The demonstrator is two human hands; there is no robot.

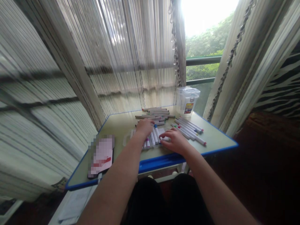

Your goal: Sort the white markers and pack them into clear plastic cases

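Several white markers with coloured ends lie side by side in a shallow clear plastic tray near the table's front edge. My left hand reaches over the tray's back, its fingers stretched to the right above the marker ends. Whether its fingertips touch a marker is hard to make out. At the tray's right side is my right hand, fingers bent and apart, thumb close to the rightmost markers. Behind my left hand a loose pile of markers lies across the table. More markers lie slanted to the right, some with red ends.
A clear plastic box with a label stands at the back right corner. On the left lies a phone-like flat object, blurred out. The pale table has a blue edge. Curtains hang close behind it.
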